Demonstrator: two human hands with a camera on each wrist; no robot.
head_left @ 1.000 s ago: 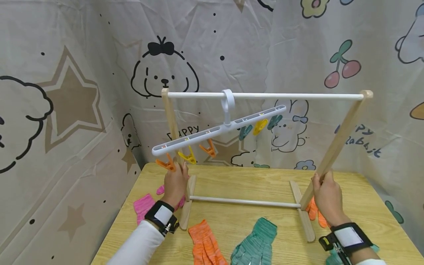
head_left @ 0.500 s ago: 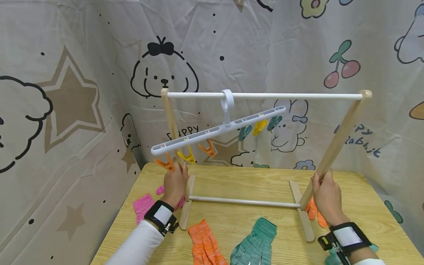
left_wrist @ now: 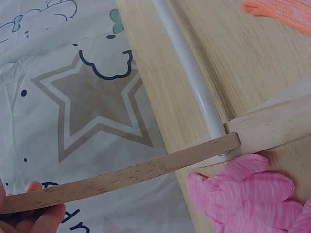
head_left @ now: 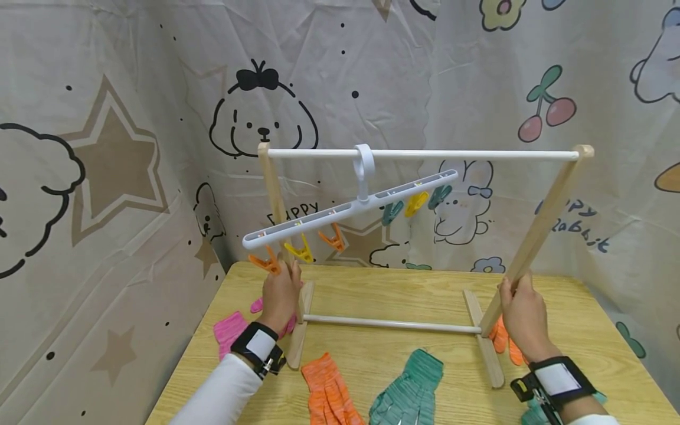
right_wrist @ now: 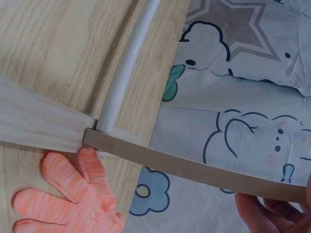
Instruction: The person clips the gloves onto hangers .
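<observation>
Pale wood and white bars: I have the rack (head_left: 467,154) upright between the left grip (head_left: 281,298) and the right grip (head_left: 526,316), its feet (head_left: 484,348) on the table (head_left: 393,292). The left grip is curled round the left post (left_wrist: 121,180), partway up. The right grip is curled likewise round the right post (right_wrist: 194,167); its fingertips show under the wood in the right wrist view. The top bar (head_left: 319,153) runs well above both grips; the lower bar (head_left: 393,323) joins the posts below them.

Higher than either grip and between them, I note a white hanger (head_left: 313,222) on the top bar by its hook (head_left: 363,168). It slants: the low end appears just above the left grip, the raised end toward the right grip's side. Clips below it, from the left grip's side: orange clip (head_left: 273,267), yellow, orange, teal clip (head_left: 392,213), yellow, teal.

Gloves on the table: pink glove fabric (left_wrist: 248,194) beside the left grip, partly hidden by it; whether one piece or two I cannot tell. Orange glove (head_left: 329,389) and green glove (head_left: 409,392) lie between the grips, nearer the camera. Second orange glove (right_wrist: 90,206) lies below the right grip, by the post's base. Printed cloth (head_left: 345,65) hangs behind both grips.
</observation>
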